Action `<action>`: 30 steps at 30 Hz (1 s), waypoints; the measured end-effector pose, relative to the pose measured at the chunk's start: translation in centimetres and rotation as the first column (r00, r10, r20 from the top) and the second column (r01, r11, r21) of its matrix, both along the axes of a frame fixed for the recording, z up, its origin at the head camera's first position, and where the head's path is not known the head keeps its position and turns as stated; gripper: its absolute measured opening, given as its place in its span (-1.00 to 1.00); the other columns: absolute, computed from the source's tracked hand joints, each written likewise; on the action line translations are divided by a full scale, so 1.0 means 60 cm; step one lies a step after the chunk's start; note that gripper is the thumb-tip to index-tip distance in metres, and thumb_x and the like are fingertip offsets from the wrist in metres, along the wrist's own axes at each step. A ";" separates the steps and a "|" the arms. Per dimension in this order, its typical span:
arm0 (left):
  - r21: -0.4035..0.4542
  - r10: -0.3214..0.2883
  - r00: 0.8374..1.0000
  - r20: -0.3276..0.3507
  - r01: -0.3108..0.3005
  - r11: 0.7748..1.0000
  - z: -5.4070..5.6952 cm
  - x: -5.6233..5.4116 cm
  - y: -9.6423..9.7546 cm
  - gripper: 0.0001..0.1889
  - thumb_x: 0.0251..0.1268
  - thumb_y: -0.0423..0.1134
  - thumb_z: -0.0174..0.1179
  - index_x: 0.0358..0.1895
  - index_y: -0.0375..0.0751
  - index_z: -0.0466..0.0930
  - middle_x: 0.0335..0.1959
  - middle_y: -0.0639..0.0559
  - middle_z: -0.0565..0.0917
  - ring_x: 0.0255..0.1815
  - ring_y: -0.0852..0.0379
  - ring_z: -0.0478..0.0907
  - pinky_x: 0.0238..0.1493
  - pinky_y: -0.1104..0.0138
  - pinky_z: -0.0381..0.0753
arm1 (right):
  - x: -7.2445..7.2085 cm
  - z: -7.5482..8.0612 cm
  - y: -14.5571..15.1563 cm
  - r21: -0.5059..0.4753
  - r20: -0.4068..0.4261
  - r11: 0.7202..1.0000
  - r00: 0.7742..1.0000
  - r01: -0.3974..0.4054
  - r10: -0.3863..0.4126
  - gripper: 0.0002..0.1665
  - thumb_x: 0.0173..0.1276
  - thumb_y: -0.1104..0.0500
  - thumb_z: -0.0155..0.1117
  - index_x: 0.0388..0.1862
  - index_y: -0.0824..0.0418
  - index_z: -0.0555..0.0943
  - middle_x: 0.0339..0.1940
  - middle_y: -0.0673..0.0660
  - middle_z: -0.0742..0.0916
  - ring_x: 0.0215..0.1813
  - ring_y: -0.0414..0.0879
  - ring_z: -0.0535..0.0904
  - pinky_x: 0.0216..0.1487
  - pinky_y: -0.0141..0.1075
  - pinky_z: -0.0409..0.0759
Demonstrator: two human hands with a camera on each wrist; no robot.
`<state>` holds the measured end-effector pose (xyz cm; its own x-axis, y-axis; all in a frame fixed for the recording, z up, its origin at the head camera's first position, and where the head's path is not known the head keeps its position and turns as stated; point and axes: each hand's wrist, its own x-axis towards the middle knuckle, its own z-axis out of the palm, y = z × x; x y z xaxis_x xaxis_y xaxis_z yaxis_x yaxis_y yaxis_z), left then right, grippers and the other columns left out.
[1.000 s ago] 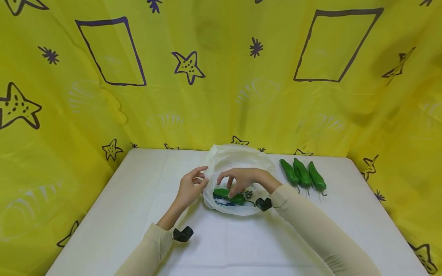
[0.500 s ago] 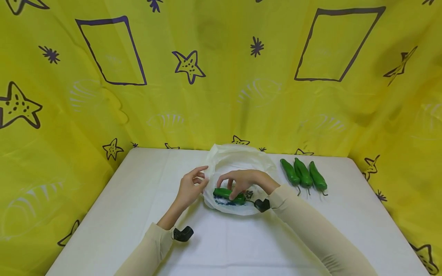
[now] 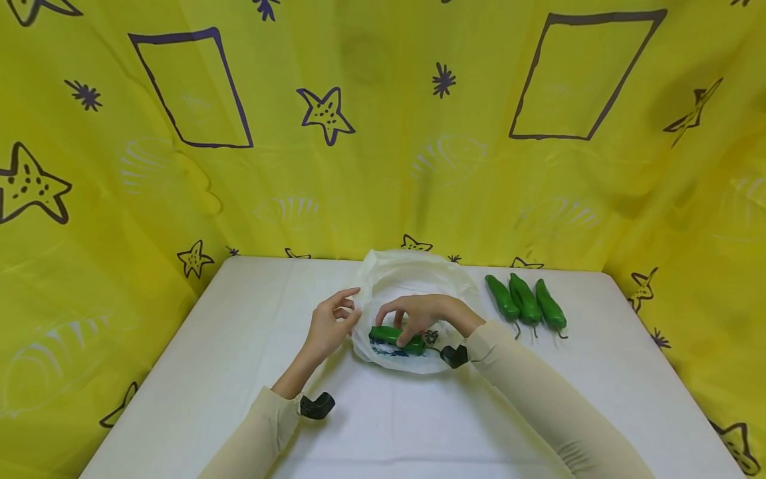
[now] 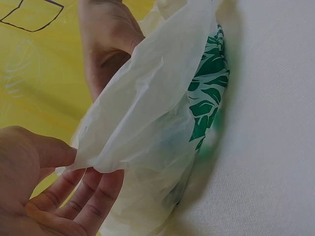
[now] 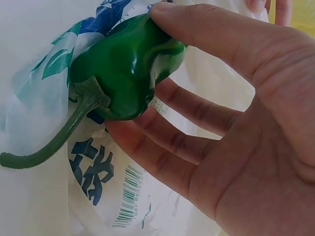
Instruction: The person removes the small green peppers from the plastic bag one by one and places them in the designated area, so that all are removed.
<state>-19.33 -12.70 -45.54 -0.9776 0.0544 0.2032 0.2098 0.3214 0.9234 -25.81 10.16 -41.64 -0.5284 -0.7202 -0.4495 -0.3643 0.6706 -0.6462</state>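
A thin whitish plastic bag (image 3: 391, 266) with green and blue print lies on the table, its mouth spread toward me. At its left edge my left hand (image 3: 326, 326) pinches the rim, thumb on one side and fingers on the other, as the left wrist view shows on the bag's film (image 4: 133, 108). My right hand (image 3: 427, 308) reaches into the mouth and grips a long green pepper (image 3: 384, 334). In the right wrist view the thumb presses the pepper (image 5: 115, 66) from one side and the fingers curl along the other; its stem points away from the palm.
Three more green peppers (image 3: 524, 303) lie side by side on the white-covered table (image 3: 251, 332), right of the bag. A yellow curtain (image 3: 383, 186) with drawn starfish and frames closes off the back and sides.
My right hand has lowered slightly and its fingers sit closer round the pepper in the bag. The left hand, the bag and the other peppers stay where they were.
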 end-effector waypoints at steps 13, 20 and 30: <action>-0.017 0.000 1.000 0.004 0.000 1.000 0.012 0.008 0.003 -0.55 0.34 -0.50 0.29 0.29 -0.26 0.60 -0.21 -0.16 0.62 -0.38 0.04 0.65 -0.54 0.43 0.57 | 0.003 0.014 0.007 -0.014 -0.044 1.000 0.999 0.007 -0.008 -0.47 0.31 0.22 0.51 0.20 -0.16 0.62 0.12 0.12 0.63 0.02 0.02 0.60 -0.10 -0.15 0.69; -0.026 0.000 1.000 0.005 0.000 1.000 0.005 0.002 0.000 -0.53 0.33 -0.48 0.31 0.30 -0.21 0.61 -0.21 -0.14 0.62 -0.39 0.12 0.64 -0.53 0.40 0.60 | -0.004 0.032 0.014 0.013 -0.113 1.000 0.994 0.015 -0.013 -0.46 0.30 0.20 0.52 0.22 -0.15 0.63 0.13 0.10 0.65 0.08 0.04 0.61 0.05 -0.10 0.64; 0.021 -0.015 1.000 -0.014 0.016 1.000 0.003 0.002 -0.002 -0.54 0.31 -0.50 0.31 0.28 -0.27 0.62 -0.23 -0.18 0.65 -0.41 0.06 0.65 -0.54 0.20 0.66 | -0.011 0.058 0.028 -0.001 -0.211 1.000 0.977 0.011 -0.011 -0.42 0.32 0.19 0.51 0.29 -0.09 0.59 0.18 0.12 0.64 0.06 0.03 0.64 0.01 -0.18 0.66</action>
